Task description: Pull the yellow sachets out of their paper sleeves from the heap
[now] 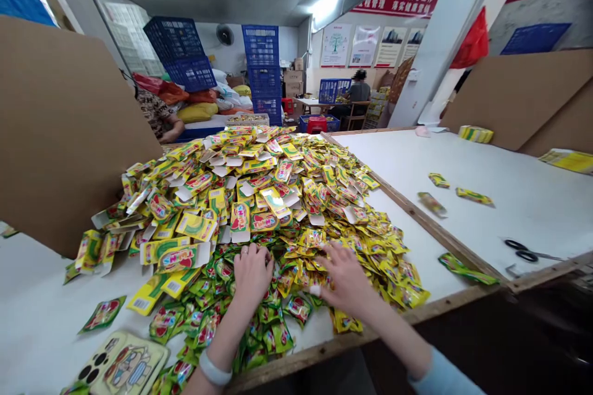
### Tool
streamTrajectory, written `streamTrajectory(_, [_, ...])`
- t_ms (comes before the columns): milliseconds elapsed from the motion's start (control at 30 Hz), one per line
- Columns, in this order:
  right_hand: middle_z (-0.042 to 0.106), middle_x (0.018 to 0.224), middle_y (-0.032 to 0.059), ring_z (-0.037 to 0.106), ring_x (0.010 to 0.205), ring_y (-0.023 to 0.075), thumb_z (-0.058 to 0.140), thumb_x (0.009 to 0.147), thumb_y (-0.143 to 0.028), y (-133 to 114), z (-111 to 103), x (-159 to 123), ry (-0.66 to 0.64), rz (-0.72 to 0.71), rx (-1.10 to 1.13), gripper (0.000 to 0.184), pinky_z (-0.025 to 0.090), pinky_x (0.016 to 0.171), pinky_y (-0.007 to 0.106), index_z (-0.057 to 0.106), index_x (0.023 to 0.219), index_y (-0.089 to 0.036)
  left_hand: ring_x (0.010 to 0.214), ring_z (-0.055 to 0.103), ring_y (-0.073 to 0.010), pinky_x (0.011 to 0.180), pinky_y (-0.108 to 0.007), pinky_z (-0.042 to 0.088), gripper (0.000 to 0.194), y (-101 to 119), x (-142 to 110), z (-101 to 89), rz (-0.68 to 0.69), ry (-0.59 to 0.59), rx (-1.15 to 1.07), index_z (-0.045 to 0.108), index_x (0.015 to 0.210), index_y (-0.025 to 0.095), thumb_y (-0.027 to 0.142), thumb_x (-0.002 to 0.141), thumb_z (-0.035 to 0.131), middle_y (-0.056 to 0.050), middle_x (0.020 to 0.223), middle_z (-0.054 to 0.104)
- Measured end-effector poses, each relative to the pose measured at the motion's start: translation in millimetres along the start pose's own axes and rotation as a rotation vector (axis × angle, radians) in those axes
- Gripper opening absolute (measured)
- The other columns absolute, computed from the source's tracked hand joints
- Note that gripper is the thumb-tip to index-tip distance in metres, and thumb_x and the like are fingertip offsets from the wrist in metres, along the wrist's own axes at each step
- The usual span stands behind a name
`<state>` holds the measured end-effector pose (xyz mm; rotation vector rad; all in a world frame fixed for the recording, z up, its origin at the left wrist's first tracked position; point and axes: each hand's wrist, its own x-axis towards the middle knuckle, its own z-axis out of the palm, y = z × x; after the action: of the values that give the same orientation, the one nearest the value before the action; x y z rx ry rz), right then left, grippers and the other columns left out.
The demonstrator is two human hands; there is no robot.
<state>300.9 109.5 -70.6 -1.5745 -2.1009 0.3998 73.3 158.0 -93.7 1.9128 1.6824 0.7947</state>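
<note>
Two hands over a table: the left hand [252, 274], fingers curled, rests on the near edge of one large heap of yellow and green sachets and flat cartons [241, 197], any grip unclear; the right hand [345, 278], fingers spread open, lies on the same heap, holding nothing visible. Four loose sachets [474, 197] and one pair of scissors [523, 251] lie on the adjoining white table [532, 166].

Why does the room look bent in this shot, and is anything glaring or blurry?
In the head view, wide-angle distortion makes the white pillar lean sharply; the ceiling light glares white; the sachet pile, left hand and right hand look fairly sharp, without obvious motion blur.
</note>
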Motion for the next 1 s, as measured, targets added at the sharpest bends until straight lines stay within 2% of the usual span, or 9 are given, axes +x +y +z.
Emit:
streamTrajectory(133, [0.059, 0.112, 0.0107, 0.039, 0.118, 0.0305, 0.064, 0.068, -0.02, -14.9, 43.8, -5.2, 0.095, 0.159, 0.537, 0.013, 0.009, 0.105, 0.053, 0.066, 0.081, -0.02, 0.061, 0.053, -0.018, 0.06, -0.032, 0.042, 0.015, -10.9, -11.1, -8.4, -0.075, -0.01, -0.256, 0.045, 0.069, 0.022, 0.031, 0.08, 0.048, 0.002, 0.063, 0.051])
streamTrajectory(233, [0.06, 0.09, 0.0081, 0.053, 0.092, 0.0246, 0.056, 0.077, -0.029, -14.3, 45.7, -9.1, 0.173, 0.288, 0.729, 0.013, 0.036, 0.09, 0.048, 0.062, 0.085, -0.02, 0.046, 0.053, -0.0134, 0.047, -0.026, 0.043, 0.018, -19.1, -22.2, -9.6, -0.188, 0.061, -0.471, 0.038, 0.072, 0.022, 0.036, 0.082, 0.046, 0.006, 0.056, 0.046])
streamTrajectory(300, [0.056, 0.077, 0.0039, 0.053, 0.065, 0.0172, 0.048, 0.082, -0.037, -25.3, 48.9, -10.7, 0.209, 0.389, 0.903, 0.021, 0.047, 0.064, 0.036, 0.056, 0.092, -0.021, 0.045, 0.055, -0.0127, 0.045, -0.025, 0.046, 0.019, -15.2, -31.1, -4.1, -0.253, 0.139, -0.595, 0.036, 0.077, 0.022, 0.038, 0.082, 0.046, 0.006, 0.06, 0.049])
streamTrajectory(367, [0.053, 0.069, -0.0004, 0.046, 0.048, 0.0114, 0.045, 0.083, -0.042, -44.9, 56.4, -10.0, 0.218, 0.474, 1.077, 0.024, 0.042, 0.046, 0.026, 0.049, 0.095, -0.022, 0.051, 0.059, -0.0135, 0.049, -0.026, 0.049, 0.021, -3.7, -40.5, 5.2, -0.298, 0.211, -0.694, 0.035, 0.081, 0.022, 0.039, 0.082, 0.048, 0.004, 0.066, 0.052])
streamTrajectory(500, [0.048, 0.059, -0.0051, 0.042, 0.041, 0.0074, 0.059, 0.075, -0.047, -76.6, 68.6, -0.9, 0.184, 0.566, 1.324, 0.031, 0.036, 0.04, 0.019, 0.047, 0.086, -0.021, 0.067, 0.064, -0.0151, 0.062, -0.027, 0.053, 0.027, 22.0, -56.4, 18.5, -0.317, 0.269, -0.834, 0.038, 0.085, 0.022, 0.04, 0.077, 0.056, 0.002, 0.076, 0.057])
streamTrajectory(667, [0.051, 0.055, -0.0059, 0.043, 0.04, 0.0061, 0.069, 0.068, -0.042, -75.7, 64.5, 1.7, 0.178, 0.588, 1.401, 0.031, 0.035, 0.039, 0.017, 0.052, 0.079, -0.018, 0.068, 0.067, -0.0172, 0.065, -0.031, 0.055, 0.052, 29.0, -57.7, 9.5, -0.421, 0.162, -1.216, 0.038, 0.109, 0.025, 0.046, 0.069, 0.063, -0.002, 0.094, 0.064])
streamTrajectory(833, [0.061, 0.096, 0.0023, 0.058, 0.08, 0.0131, 0.075, 0.064, -0.031, -66.6, 64.3, -14.2, 0.333, 0.543, 1.289, 0.04, 0.048, 0.062, 0.02, 0.055, 0.098, -0.023, 0.088, 0.065, -0.0197, 0.077, -0.028, 0.053, 0.042, 29.5, -63.7, 16.3, -0.441, 0.071, -1.001, 0.057, 0.101, 0.015, 0.042, 0.07, 0.065, -0.009, 0.098, 0.068])
streamTrajectory(900, [0.059, 0.112, 0.0058, 0.056, 0.098, 0.0185, 0.075, 0.063, -0.031, -61.8, 62.7, -18.8, 0.306, 0.52, 1.302, 0.049, 0.05, 0.075, 0.027, 0.054, 0.107, -0.024, 0.086, 0.065, -0.0197, 0.076, -0.028, 0.053, 0.035, 32.5, -67.3, 25.3, -0.299, 0.049, -0.832, 0.058, 0.1, 0.013, 0.041, 0.077, 0.058, -0.01, 0.095, 0.069])
streamTrajectory(1000, [0.067, 0.095, 0.0071, 0.062, 0.086, 0.0225, 0.073, 0.065, -0.035, -50.1, 53.8, -21.6, 0.234, 0.531, 1.403, 0.037, 0.052, 0.072, 0.034, 0.06, 0.096, -0.02, 0.086, 0.064, -0.0187, 0.074, -0.029, 0.053, 0.029, 36.1, -53.2, 29.7, 0.001, -0.006, -0.509, 0.062, 0.095, 0.014, 0.033, 0.087, 0.043, -0.011, 0.092, 0.065])
